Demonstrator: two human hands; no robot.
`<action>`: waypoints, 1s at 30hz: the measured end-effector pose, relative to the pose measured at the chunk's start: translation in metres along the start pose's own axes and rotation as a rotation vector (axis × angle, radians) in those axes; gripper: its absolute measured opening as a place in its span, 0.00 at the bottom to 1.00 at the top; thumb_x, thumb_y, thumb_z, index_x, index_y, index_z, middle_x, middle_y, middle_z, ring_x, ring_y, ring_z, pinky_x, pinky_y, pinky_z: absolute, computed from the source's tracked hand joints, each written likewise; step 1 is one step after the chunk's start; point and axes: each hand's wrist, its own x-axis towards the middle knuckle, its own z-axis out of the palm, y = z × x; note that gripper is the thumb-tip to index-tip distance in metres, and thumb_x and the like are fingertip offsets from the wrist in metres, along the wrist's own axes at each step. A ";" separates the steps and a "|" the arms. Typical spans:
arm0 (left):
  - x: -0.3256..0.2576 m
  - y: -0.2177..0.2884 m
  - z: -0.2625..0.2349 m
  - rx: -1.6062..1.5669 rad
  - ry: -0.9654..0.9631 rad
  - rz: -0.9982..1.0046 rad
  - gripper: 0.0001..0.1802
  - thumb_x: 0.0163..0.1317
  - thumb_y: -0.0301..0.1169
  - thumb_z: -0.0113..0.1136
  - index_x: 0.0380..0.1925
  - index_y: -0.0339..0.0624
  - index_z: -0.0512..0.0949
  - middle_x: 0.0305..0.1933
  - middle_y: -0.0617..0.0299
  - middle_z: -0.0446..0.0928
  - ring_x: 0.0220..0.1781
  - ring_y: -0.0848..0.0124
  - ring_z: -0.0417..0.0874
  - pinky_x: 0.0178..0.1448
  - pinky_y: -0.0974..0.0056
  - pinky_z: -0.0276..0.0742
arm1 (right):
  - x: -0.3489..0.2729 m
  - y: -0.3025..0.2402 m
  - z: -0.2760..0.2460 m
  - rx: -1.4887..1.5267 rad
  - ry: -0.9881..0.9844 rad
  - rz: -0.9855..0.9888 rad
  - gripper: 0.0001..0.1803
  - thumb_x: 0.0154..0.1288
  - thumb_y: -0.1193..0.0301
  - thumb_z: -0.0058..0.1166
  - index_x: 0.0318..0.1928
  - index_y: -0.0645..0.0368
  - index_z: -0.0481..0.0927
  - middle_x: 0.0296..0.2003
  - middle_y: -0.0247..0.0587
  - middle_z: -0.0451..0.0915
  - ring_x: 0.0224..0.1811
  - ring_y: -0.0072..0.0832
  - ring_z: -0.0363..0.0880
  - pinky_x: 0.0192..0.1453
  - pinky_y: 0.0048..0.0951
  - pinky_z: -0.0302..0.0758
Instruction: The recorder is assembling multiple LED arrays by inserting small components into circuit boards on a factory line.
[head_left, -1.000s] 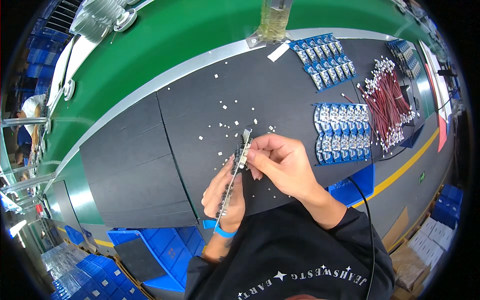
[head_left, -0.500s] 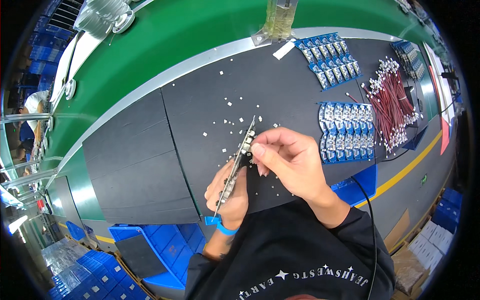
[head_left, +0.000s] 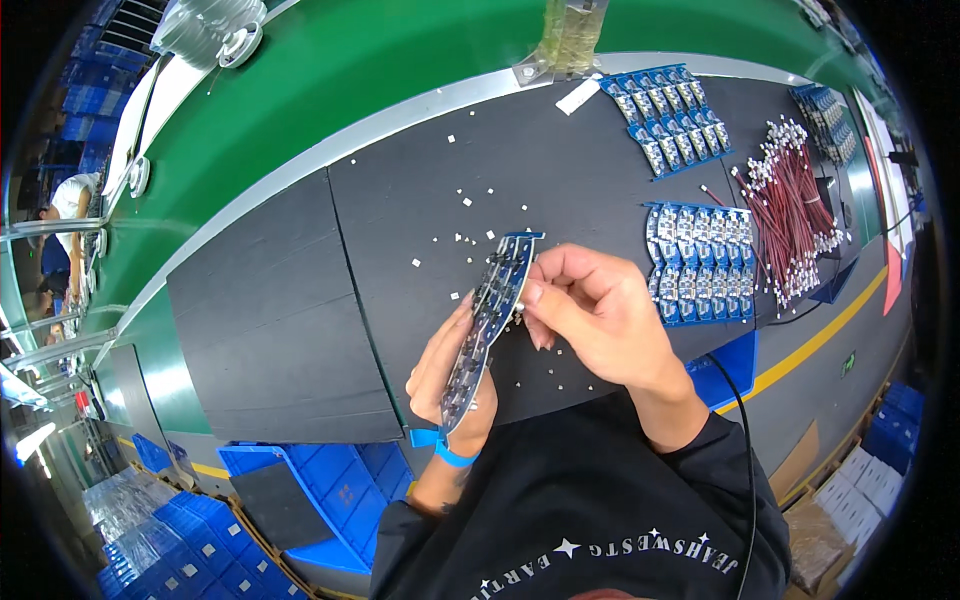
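My left hand (head_left: 440,375) holds a long blue circuit-board panel (head_left: 490,310) on edge above the black mat (head_left: 300,300), fingers behind it and thumb at its lower end. My right hand (head_left: 595,310) pinches the panel's upper part between thumb and forefinger. Small white square pieces (head_left: 460,200) lie scattered on the mat beyond the panel.
Two groups of blue board panels (head_left: 700,265) (head_left: 670,115) lie to the right, beside a bundle of red wires with white connectors (head_left: 795,210). A green belt (head_left: 330,90) runs behind the mat. Blue bins (head_left: 300,490) stand below the table edge. Another person (head_left: 65,200) is at far left.
The view shifted slightly. Both hands keep hold of the panel; the right fingers have moved a little along its upper part.
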 end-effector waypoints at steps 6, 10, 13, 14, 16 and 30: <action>0.001 0.009 -0.004 -0.008 -0.065 -0.109 0.10 0.55 0.16 0.62 0.39 0.26 0.79 0.40 0.45 0.82 0.43 0.64 0.84 0.51 0.63 0.78 | 0.008 -0.002 -0.012 -0.099 -0.072 0.052 0.08 0.67 0.72 0.55 0.37 0.66 0.77 0.23 0.30 0.77 0.22 0.13 0.74 0.23 0.15 0.68; 0.000 0.004 -0.006 -0.022 -0.096 -0.059 0.11 0.56 0.16 0.61 0.41 0.26 0.78 0.41 0.45 0.82 0.44 0.63 0.84 0.51 0.62 0.78 | 0.007 -0.005 -0.019 -0.076 -0.125 0.073 0.08 0.66 0.71 0.55 0.36 0.65 0.77 0.24 0.30 0.77 0.23 0.13 0.74 0.24 0.16 0.69; 0.001 0.012 0.003 -0.162 0.202 -0.282 0.11 0.56 0.17 0.62 0.40 0.26 0.78 0.40 0.47 0.82 0.43 0.64 0.84 0.49 0.63 0.79 | 0.007 -0.007 -0.024 -0.056 -0.200 0.125 0.08 0.66 0.71 0.55 0.36 0.65 0.77 0.24 0.31 0.77 0.23 0.14 0.75 0.25 0.17 0.70; 0.002 0.014 0.006 -0.238 0.365 -0.397 0.10 0.55 0.17 0.62 0.39 0.25 0.78 0.40 0.48 0.82 0.42 0.65 0.84 0.49 0.63 0.79 | 0.006 -0.005 -0.028 -0.036 -0.244 0.148 0.08 0.66 0.71 0.55 0.36 0.64 0.77 0.24 0.31 0.78 0.23 0.15 0.75 0.25 0.17 0.70; 0.002 0.004 -0.009 -0.158 0.381 -0.344 0.16 0.55 0.16 0.63 0.44 0.26 0.74 0.42 0.51 0.80 0.41 0.67 0.81 0.48 0.63 0.79 | 0.005 -0.003 -0.034 -0.099 -0.241 0.161 0.08 0.66 0.70 0.56 0.36 0.64 0.77 0.24 0.31 0.78 0.23 0.16 0.76 0.26 0.18 0.70; -0.025 0.010 -0.013 -0.408 0.344 -0.260 0.15 0.55 0.17 0.62 0.44 0.28 0.74 0.48 0.49 0.77 0.48 0.64 0.78 0.57 0.59 0.73 | 0.013 0.068 -0.002 0.060 0.265 -0.081 0.10 0.61 0.78 0.60 0.42 0.63 0.75 0.31 0.35 0.80 0.32 0.14 0.77 0.32 0.15 0.73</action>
